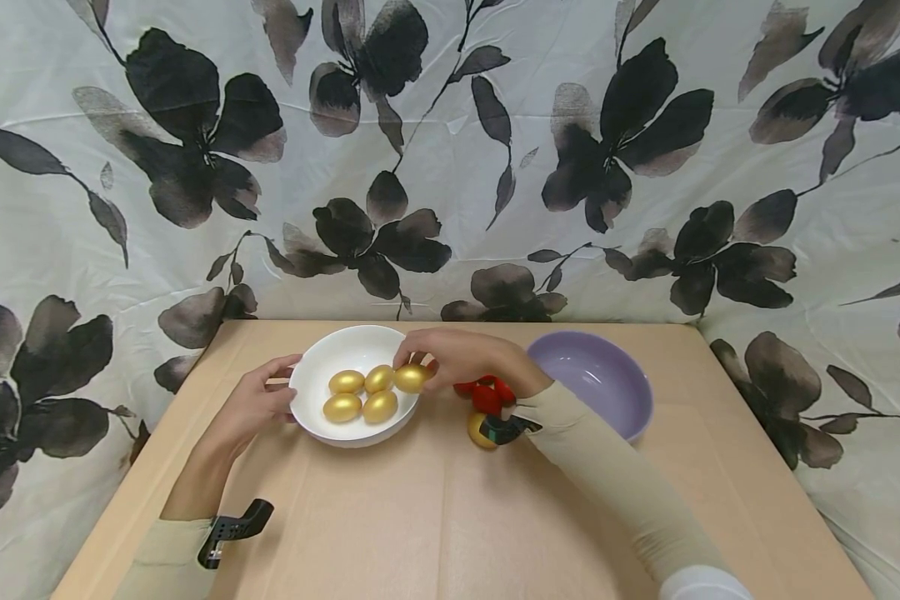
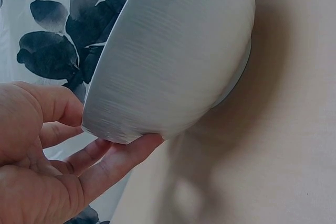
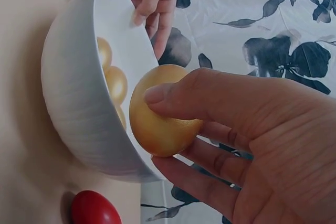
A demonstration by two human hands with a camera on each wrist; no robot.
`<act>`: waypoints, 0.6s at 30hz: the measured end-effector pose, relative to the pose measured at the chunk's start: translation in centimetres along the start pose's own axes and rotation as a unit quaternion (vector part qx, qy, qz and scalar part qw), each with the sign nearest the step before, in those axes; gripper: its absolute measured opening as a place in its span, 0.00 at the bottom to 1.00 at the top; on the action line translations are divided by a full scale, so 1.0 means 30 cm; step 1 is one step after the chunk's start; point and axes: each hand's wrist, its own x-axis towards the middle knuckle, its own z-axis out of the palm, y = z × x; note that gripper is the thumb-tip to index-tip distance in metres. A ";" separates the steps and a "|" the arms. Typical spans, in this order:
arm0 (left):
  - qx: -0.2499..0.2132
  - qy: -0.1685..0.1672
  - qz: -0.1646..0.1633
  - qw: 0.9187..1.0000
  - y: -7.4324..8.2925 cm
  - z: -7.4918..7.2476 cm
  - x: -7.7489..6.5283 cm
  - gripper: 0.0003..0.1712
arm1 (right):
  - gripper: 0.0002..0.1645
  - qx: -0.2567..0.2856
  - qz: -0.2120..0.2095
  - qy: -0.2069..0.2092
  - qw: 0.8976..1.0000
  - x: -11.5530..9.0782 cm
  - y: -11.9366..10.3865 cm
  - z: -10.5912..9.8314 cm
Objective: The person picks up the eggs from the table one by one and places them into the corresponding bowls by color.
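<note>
My left hand (image 1: 257, 396) grips the left rim of a white bowl (image 1: 356, 346); in the right wrist view its thumb lies over the rim, with fingers along the outer wall. Several shiny gold eggs (image 1: 347, 382) lie inside the bowl. Between thumb and fingers, my right hand (image 1: 459, 358) pinches another gold egg (image 3: 164, 111), held at the bowl's right rim. In the left wrist view the bowl's outer wall (image 2: 173, 51) fills the middle, and my fingertips press against its underside.
Red eggs (image 1: 486, 397) and a gold egg (image 1: 478, 430) lie on the wooden table (image 1: 390, 517), partly hidden by my right wrist. Behind that forearm stands a purple bowl (image 1: 596, 375). A floral cloth (image 1: 495, 167) hangs along the table's back edge.
</note>
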 end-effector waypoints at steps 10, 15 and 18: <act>0.000 0.000 0.000 1.000 0.005 -0.004 -0.006 0.37 | 0.25 -0.019 -0.019 -0.009 1.000 0.038 -0.013 0.016; -0.004 -0.002 -0.001 1.000 0.002 -0.007 -0.008 0.36 | 0.25 -0.025 -0.018 -0.012 0.999 0.049 -0.029 0.020; -0.003 -0.001 -0.002 1.000 0.002 -0.007 -0.008 0.36 | 0.25 -0.032 -0.016 -0.014 0.999 0.056 -0.032 0.024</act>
